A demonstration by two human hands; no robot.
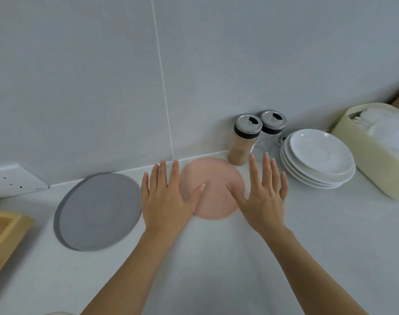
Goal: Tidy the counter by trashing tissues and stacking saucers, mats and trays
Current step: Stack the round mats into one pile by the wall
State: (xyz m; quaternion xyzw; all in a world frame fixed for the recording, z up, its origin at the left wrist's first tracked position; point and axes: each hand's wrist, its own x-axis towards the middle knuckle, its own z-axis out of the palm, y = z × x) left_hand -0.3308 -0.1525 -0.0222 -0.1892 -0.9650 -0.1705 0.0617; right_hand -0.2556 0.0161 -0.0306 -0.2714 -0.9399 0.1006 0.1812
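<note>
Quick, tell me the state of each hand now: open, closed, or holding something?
Left hand: open, fingers spread, holding nothing, over the pink mat.
Right hand: open, fingers spread, holding nothing.

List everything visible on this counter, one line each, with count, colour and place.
grey mats: two, grey, stacked, left of centre
pink mat: one, pink, centre, partly under the hands
saucers: about four, white, stacked, right
shaker jars: two, metal-lidded, by the wall
tissue box: one, cream, far right
wooden tray: one, light wood, left edge
wall socket: one, white, far left
left hand: open, empty
right hand: open, empty
</note>
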